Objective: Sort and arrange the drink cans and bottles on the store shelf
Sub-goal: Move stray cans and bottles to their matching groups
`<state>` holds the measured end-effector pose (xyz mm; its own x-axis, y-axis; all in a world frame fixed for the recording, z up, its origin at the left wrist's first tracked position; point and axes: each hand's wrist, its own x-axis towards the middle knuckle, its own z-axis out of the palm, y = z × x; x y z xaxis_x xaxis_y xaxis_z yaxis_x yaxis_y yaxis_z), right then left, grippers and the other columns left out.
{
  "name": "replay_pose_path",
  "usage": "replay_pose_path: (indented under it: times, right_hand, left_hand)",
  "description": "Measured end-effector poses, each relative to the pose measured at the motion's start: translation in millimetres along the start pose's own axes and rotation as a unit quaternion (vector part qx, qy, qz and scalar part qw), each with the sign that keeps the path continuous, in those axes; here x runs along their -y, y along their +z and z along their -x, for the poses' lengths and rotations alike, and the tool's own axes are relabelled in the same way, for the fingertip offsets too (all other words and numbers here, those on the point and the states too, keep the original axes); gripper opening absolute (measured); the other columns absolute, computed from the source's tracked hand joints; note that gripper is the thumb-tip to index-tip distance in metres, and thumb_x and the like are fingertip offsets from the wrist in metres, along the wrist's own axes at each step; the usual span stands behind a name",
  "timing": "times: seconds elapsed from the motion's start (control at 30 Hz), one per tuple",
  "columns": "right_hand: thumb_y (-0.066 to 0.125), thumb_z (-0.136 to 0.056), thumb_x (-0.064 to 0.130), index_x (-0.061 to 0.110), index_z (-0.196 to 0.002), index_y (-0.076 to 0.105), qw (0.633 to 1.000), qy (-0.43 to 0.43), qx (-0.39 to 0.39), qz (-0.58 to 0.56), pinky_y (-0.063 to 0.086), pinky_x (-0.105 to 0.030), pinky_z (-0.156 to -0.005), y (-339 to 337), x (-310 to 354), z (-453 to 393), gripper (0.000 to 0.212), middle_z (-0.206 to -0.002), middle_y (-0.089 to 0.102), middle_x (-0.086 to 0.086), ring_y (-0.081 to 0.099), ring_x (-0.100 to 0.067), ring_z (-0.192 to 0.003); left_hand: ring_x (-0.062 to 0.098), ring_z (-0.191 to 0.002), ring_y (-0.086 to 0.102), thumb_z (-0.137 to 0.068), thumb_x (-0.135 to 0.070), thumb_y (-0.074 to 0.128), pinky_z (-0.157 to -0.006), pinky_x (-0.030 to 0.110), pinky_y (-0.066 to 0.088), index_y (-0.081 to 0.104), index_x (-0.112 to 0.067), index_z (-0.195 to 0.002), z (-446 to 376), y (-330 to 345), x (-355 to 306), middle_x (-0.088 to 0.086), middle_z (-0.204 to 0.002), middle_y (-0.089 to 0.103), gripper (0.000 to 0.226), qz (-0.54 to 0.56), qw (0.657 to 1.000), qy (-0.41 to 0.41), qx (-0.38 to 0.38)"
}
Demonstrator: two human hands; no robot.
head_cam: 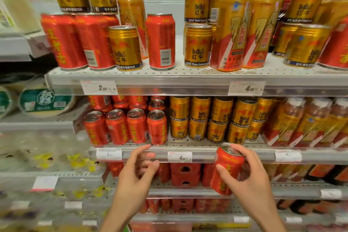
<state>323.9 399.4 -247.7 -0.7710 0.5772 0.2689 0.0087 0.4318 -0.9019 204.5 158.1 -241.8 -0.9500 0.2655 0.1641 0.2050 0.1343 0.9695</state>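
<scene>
One red can [227,169] sits gripped in your right hand [250,177]; your left hand [137,173] hangs loosely curled, holding nothing, beside it below the shelf edge [203,153].

Perforated shelf [188,73] — red cans [64,41], gold cans [125,48], bottles [231,30].

Both forearms extended forward and up from lower frame edge. Left hand [138,171] raised, fingers loosely curled, thumb up, nothing held. Right hand [248,175] gripped red can [227,170], thumb on front face, fingers wrapped behind, can tilted.
</scene>
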Motion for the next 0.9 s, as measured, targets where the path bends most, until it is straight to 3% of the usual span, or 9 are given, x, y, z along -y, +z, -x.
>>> replay_pose_path:
  times: [0.2, 0.43, 0.57, 0.73, 0.83, 0.9]
  right_hand:
    - [0.084, -0.077, 0.027, 0.049, -0.119, 0.056, 0.999, -0.023, -0.039, 0.022, 0.052, -0.007, -0.069, 35.5, 35.6, -1.6, 0.054, -0.124, 0.052, 0.025, 0.055, 0.01, -0.102]
    - [0.083, -0.078, 0.03, 0.044, -0.123, 0.057, 0.99, -0.11, -0.063, 0.063, 0.049, -0.01, -0.079, 65.7, 99.3, -15.5, 0.054, -0.127, 0.053, 0.024, 0.054, 0.006, -0.114]
    - [0.084, -0.077, 0.03, 0.04, -0.122, 0.057, 0.979, -0.179, -0.078, 0.059, 0.049, -0.009, -0.081, 72.3, 146.5, -36.9, 0.054, -0.121, 0.056, 0.023, 0.057, 0.006, -0.11]
    - [0.082, -0.078, 0.038, 0.036, -0.126, 0.056, 0.965, -0.246, -0.06, 0.075, 0.048, -0.007, -0.079, 70.2, 205.3, -76.8, 0.054, -0.12, 0.058, 0.02, 0.056, 0.007, -0.11]
    - [0.08, -0.078, 0.041, 0.032, -0.127, 0.056, 0.951, -0.286, -0.063, 0.098, 0.051, -0.011, -0.08, 67.8, 233.9, -101.1, 0.055, -0.122, 0.058, 0.014, 0.057, 0.002, -0.109]
    - [0.08, -0.079, 0.043, 0.03, -0.128, 0.055, 0.945, -0.301, -0.064, 0.113, 0.053, -0.015, -0.082, 67.4, 247.5, -115.8, 0.057, -0.123, 0.058, 0.011, 0.058, -0.002, -0.107]
  left_hand:
    - [0.007, -0.092, 0.067, -0.092, -0.015, 0.069, -0.08, 0.013, 0.049, 0.059, -0.039, -0.12, -29.9, -37.1, 2.4, -0.017, -0.106, 0.07, 0.038, -0.008, 0.998, 0.041, 0.037]
    - [0.011, -0.094, 0.067, -0.091, -0.016, 0.07, -0.083, 0.026, 0.055, 0.059, -0.036, -0.123, -70.0, -88.2, -35.0, -0.016, -0.107, 0.068, 0.04, -0.017, 0.991, 0.127, 0.04]
    - [0.005, -0.098, 0.067, -0.09, -0.021, 0.07, -0.085, 0.019, 0.053, 0.058, -0.038, -0.125, -90.0, -102.5, -73.5, -0.019, -0.106, 0.068, 0.041, -0.066, 0.977, 0.2, 0.039]
    - [0.003, -0.098, 0.066, -0.092, -0.028, 0.067, -0.087, 0.031, 0.056, 0.052, -0.033, -0.133, -125.1, -115.8, -128.6, -0.016, -0.114, 0.064, 0.044, -0.173, 0.929, 0.328, 0.013]
    - [0.01, -0.094, 0.063, -0.092, -0.029, 0.067, -0.082, 0.038, 0.057, 0.052, -0.024, -0.134, -148.1, -119.7, -161.3, -0.007, -0.112, 0.062, 0.045, -0.261, 0.876, 0.405, -0.01]
    - [0.014, -0.103, 0.062, -0.092, -0.031, 0.066, -0.087, 0.039, 0.056, 0.051, -0.021, -0.137, -162.3, -122.2, -178.9, -0.002, -0.118, 0.062, 0.049, -0.333, 0.837, 0.434, -0.018]
